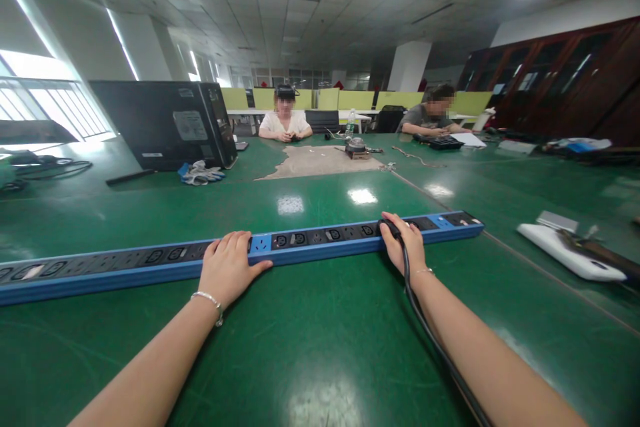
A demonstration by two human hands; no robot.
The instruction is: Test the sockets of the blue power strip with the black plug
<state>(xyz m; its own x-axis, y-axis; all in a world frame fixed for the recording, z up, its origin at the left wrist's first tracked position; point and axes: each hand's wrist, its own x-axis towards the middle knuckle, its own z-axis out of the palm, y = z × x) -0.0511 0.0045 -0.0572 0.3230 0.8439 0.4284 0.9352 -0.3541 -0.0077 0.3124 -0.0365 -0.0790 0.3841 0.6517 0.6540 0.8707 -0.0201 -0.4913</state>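
A long blue power strip with black sockets lies across the green table, running past the left edge of the view. My left hand grips it near a blue socket section, fingers over the far side and thumb along the near side. Toward the strip's right end, my right hand is closed around a black plug at the sockets. Whether its pins are in a socket is hidden by the fingers and the plug body. A black power cord trails from the plug toward me, along my right forearm.
A black computer case stands at the back left, with gloves before it. A white device lies at the right. Across the table sit two people; a small device stands on a torn brown sheet.
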